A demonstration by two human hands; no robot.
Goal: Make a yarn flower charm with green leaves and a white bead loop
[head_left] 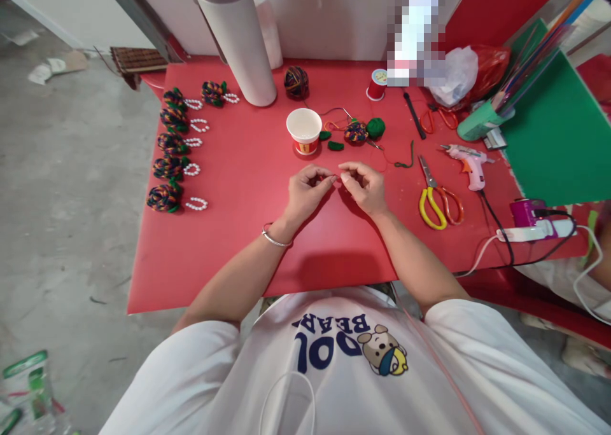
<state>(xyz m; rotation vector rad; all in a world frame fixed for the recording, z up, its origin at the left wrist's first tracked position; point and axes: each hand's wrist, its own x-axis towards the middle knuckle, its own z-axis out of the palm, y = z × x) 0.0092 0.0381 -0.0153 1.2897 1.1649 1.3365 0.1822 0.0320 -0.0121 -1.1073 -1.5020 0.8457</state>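
Observation:
My left hand (311,190) and my right hand (363,188) meet just above the table's middle, their fingertips pinched close together. What lies between the fingertips is too small to make out. Just beyond my left hand stands a white paper cup (305,127) with a red and yellow base. Beyond my right hand lie a multicoloured yarn piece (356,132), a green yarn ball (376,128) and small green knitted pieces (336,146). A thin metal hook or needle (347,113) shows behind them, and a short green strand (411,155) curls to the right.
Along the left edge of the red table (229,244) are several yarn flowers (165,196) with bead loops (196,204). A tall bottle (238,41), dark yarn ball (296,82) and red spool (377,86) stand behind. Scissors (432,190), a glue gun (470,165) and a power strip (529,231) lie right.

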